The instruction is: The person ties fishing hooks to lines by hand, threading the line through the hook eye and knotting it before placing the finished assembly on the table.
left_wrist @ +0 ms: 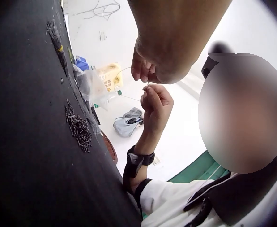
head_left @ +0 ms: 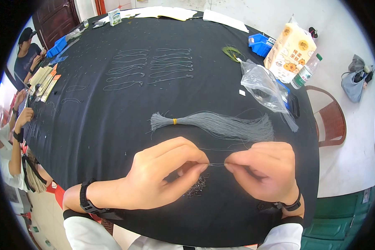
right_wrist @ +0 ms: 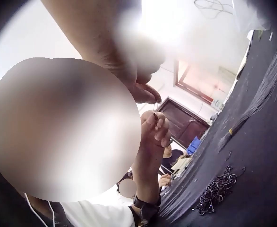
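Note:
In the head view, my left hand (head_left: 164, 173) and right hand (head_left: 264, 168) face each other above the black cloth. Both pinch a thin grey line (head_left: 216, 165) between thumb and forefinger, with a short stretch spanning the gap. Both wrist views show the fingertips close together, with the line (left_wrist: 131, 99) trailing off. Beneath the hands lies a heap of small dark hooks (right_wrist: 216, 191), partly hidden by my left hand in the head view. Just beyond them is a bundle of grey lines (head_left: 221, 124), bound near one end by a yellow tie (head_left: 174, 121).
Two columns of looped lines (head_left: 171, 66) lie farther back. At right stand a tissue pack (head_left: 289, 52), a water bottle (head_left: 307, 71), a clear plastic bag (head_left: 258, 83) and a blue bin (head_left: 260, 45). Other people work at the left edge, near stacked cards (head_left: 44, 81).

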Motion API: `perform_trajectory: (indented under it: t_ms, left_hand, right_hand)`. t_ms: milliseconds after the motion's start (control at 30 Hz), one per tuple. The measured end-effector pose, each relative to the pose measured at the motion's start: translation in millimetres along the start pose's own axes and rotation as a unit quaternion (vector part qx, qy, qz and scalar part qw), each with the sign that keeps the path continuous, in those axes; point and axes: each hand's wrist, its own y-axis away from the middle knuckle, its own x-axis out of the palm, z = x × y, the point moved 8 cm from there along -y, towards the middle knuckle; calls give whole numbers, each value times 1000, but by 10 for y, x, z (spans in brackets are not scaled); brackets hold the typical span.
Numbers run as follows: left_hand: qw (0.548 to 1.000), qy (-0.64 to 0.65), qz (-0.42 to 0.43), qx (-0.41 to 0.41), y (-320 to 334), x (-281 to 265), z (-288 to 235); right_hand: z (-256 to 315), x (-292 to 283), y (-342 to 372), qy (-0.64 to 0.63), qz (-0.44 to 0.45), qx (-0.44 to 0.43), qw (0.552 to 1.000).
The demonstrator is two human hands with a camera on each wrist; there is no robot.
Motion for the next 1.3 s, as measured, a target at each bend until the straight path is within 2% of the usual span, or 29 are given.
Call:
perform_trajectory:
  t_ms: [100, 200, 300, 400, 500, 600, 700, 1000, 1100, 1300]
  left_hand:
    - [1000, 0, -3, 7, 2, -13, -27]
    - [999, -8, -21, 48, -4, -18, -79]
    - [996, -17, -35, 77, -1, -30, -117]
    - [995, -33, -36, 88, 22, -21, -129]
    - [992, -47, -39, 115, 36, -14, -152]
    - [985, -67, -50, 150, 47, -14, -188]
    - [981, -78, -52, 171, 52, -4, -209]
    - [975, -93, -33, 197, 54, 15, -245]
    - [974, -96, -33, 202, 55, 31, -242]
    - [978, -88, -28, 189, 41, 28, -219]
  right_hand:
    - [-93, 23, 23, -63, -6, 44, 997]
    - [-171, 67, 47, -97, 38, 120, 987]
    - [-186, 113, 48, -130, 55, 133, 981]
    - [-184, 135, 69, -149, -8, 87, 985]
    - [-195, 177, 90, -159, -4, 120, 980]
    - [-264, 305, 131, -263, 85, 243, 930]
    - [-318, 448, 188, -365, 132, 309, 868]
    - [-287, 437, 196, -396, 73, 308, 862]
    - [-283, 408, 205, -346, 38, 265, 899]
    - [-232, 350, 169, -283, -3, 199, 938]
